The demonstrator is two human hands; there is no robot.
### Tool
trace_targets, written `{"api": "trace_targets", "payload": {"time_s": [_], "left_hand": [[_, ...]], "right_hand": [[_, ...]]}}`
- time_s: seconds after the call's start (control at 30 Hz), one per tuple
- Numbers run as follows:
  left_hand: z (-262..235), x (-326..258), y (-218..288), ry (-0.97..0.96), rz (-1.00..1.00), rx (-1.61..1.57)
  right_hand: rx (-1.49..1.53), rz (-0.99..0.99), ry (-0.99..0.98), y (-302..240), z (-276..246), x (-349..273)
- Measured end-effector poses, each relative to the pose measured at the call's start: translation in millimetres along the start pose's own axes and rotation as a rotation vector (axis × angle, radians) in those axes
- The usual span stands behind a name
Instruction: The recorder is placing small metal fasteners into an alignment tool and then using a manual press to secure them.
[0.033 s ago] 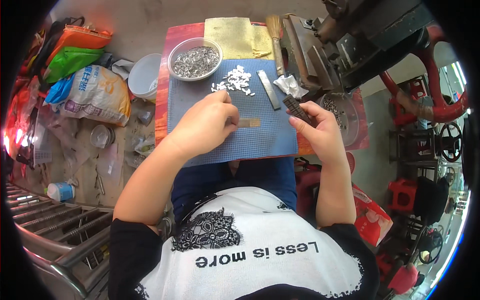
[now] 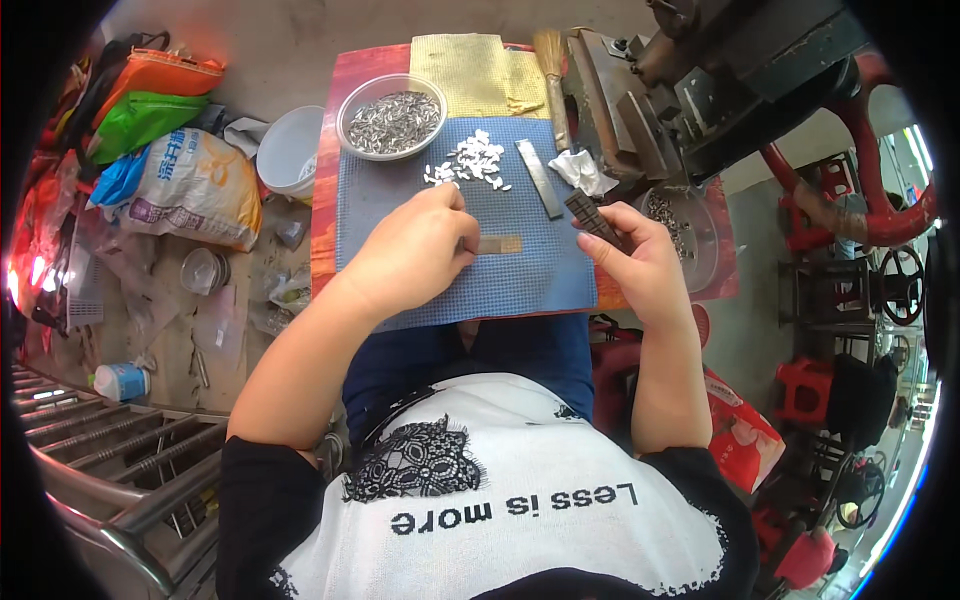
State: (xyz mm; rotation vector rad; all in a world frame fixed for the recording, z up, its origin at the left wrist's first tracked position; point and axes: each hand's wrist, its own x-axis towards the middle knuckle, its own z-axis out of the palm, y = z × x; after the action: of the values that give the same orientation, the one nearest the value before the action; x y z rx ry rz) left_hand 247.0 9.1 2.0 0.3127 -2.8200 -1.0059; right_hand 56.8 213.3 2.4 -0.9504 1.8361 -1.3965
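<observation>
Head cam: left hand (image 2: 415,250) rests knuckles-up on blue mat (image 2: 520,280), fingers curled near a small flat metal strip (image 2: 497,244); can't tell if it grips anything. Right hand (image 2: 640,262) closed round a dark ridged bar (image 2: 592,217), held w/ thumb and fingers just above mat's right edge. Pile of small white pieces (image 2: 472,162) lies just beyond left hand, bowl of grey metal bits (image 2: 392,120) behind it.

Head cam, single view: worn on person's head, faces steeply down, wide fisheye w/ dark rim. Close over lap and blue mat (image 2: 520,275); forearms enter from below. No 2nd view, so no overlap.
</observation>
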Motion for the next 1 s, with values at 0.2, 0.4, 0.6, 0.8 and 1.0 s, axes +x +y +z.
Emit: {"api": "trace_targets", "payload": {"time_s": [0.2, 0.4, 0.6, 0.8, 1.0], "left_hand": [[14.4, -6.0, -0.1, 0.025, 0.085, 0.194], [-35.7, 26.4, -24.7, 0.413, 0.057, 0.190], [-62.3, 37.7, -72.3, 0.578, -0.049, 0.364], [-3.7, 5.7, -31.1, 0.561, -0.017, 0.014], [20.7, 9.4, -38.5, 0.532, -0.134, -0.010]], "right_hand": [[0.046, 0.007, 0.045, -7.7, 25.0, 5.1], [-0.417, -0.385, -0.012, -1.5, 65.0, 13.0], [-0.632, -0.605, -0.081, 8.1, 94.7, 33.4], [-0.622, -0.494, 0.089, 5.3, 98.8, 80.6], [-0.752, -0.423, 0.052, 8.7, 106.4, 98.5]]}}
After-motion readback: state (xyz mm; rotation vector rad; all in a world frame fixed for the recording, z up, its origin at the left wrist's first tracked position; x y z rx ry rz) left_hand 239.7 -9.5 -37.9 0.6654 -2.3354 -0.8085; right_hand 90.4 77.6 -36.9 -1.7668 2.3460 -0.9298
